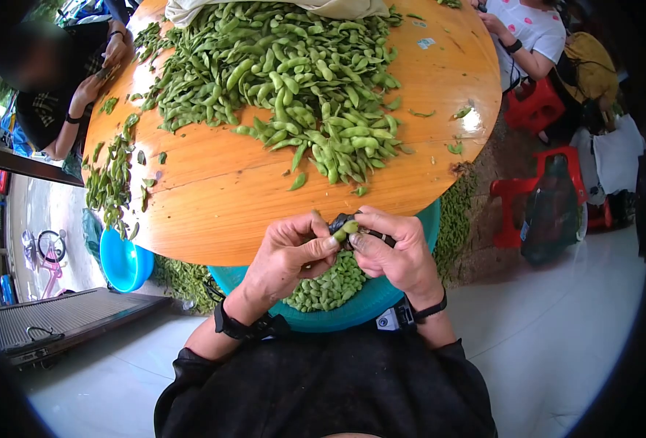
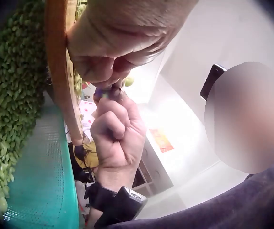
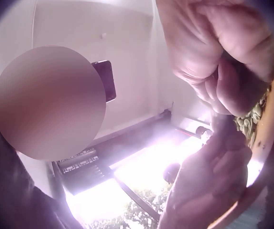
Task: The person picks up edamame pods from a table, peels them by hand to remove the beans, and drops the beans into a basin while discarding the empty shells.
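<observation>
Your left hand point(image 1: 279, 252) and right hand point(image 1: 399, 244) have their fingers curled in, pinching one green pod point(image 1: 348, 229) between them. Best press with the thumbs, gently, squarely above the loose beans point(image 1: 326, 286) in the teal basin point(image 1: 323, 321); the pod heap point(image 1: 264, 80) lies beyond, on the table point(image 1: 213, 212).

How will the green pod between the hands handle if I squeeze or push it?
The pod is small against the left hand and right hand, so likely light. Its bulging green shell may give slightly under a squeeze; its uneven outline should probably make it rock rather than roll.
</observation>
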The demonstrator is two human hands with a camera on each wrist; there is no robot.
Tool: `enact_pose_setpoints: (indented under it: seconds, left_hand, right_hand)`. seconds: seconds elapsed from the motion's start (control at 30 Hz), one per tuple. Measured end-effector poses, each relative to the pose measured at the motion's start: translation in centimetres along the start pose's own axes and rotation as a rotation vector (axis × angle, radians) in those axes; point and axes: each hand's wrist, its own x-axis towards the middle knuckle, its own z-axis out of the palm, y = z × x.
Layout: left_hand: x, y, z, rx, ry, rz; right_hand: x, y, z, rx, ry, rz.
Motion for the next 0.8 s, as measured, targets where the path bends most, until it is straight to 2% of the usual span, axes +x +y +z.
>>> enact_pose_setpoints:
  seconds: [0.03,0.07,0.13,0.2,0.27,0.3,0.33,0.37,0.4,0.43,0.47,0.53,0.63,0.7,0.8]
  left_hand:
    - [-0.1,-0.2,-0.1,-0.130,-0.044,-0.061]
    - [-0.2,-0.2,-0.2,-0.259,-0.089,-0.121]
    - [-0.3,0.1,-0.1,-0.256,-0.085,-0.128]
    - [-0.4,0.2,0.0,-0.259,-0.078,-0.137]
    - [-0.5,0.5,0.3,0.098,0.032,-0.043]
    - [-0.4,0.8,0.7,0.393,0.076,0.081]
    - [-0.3,0.6,0.5,0.393,0.076,0.081]
    - [-0.2,0.2,0.0,0.602,0.092,0.187]
    - [-0.2,0.0,-0.2,0.810,0.108,0.294]
    - [-0.2,0.0,0.0,0.808,0.108,0.294]
    - [-0.3,0.2,0.4,0.846,0.119,0.313]
    - [-0.4,0.6,0.7,0.884,0.130,0.331]
    - [-0.5,1.4,0.6,0.851,0.082,0.222]
    - [-0.5,1.5,0.8,0.590,0.060,0.054]
    - [-0.4,1.5,0.6,0.641,0.085,-0.029]
  right_hand:
    - [0.0,0.0,-0.2,0.128,-0.053,0.037]
    - [0.0,0.2,-0.3,0.130,-0.055,0.036]
    - [0.2,0.5,-0.5,0.289,-0.102,0.108]
    - [0.2,0.7,-0.5,0.267,-0.074,0.131]
    - [0.3,0.7,0.0,0.244,-0.048,0.150]
    - [0.2,0.4,0.8,0.078,0.031,0.121]
    - [0.2,0.3,1.3,-0.088,0.111,0.091]
    - [0.2,0.4,1.4,-0.088,0.111,0.091]
    - [0.2,0.5,1.4,-0.217,0.121,0.032]
    - [0.2,0.5,1.4,-0.345,0.131,-0.027]
    - [0.2,0.6,1.4,-0.346,0.131,-0.026]
    - [0.3,0.9,1.3,-0.605,0.144,-0.187]
    - [0.3,1.6,1.7,-0.689,0.195,-0.273]
    - [0.5,1.5,2.2,-0.784,0.224,-0.326]
    - [0.6,1.9,3.4,-0.925,0.289,-0.447]
